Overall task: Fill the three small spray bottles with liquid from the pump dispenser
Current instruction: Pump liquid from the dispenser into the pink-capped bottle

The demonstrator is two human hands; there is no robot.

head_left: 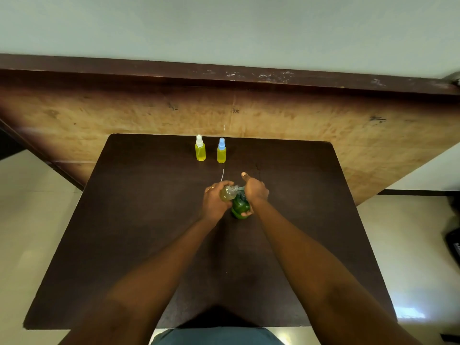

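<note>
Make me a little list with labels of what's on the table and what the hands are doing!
table: dark brown
left hand: holds a small bottle, uncapped and tilted, at the pump's spout
right hand: grips the green pump dispenser
far end: white-capped bottle and blue-capped bottle, upright, holding yellow liquid
loose part: thin white tube lying on the table

Forearms come in from 6 o'clock, converging. Your left hand (pixel 214 199) curls round a small bottle (pixel 227 192). Your right hand (pixel 256 191) grips the pump dispenser (pixel 239 207), one digit pointing toward 12 o'clock.
</note>
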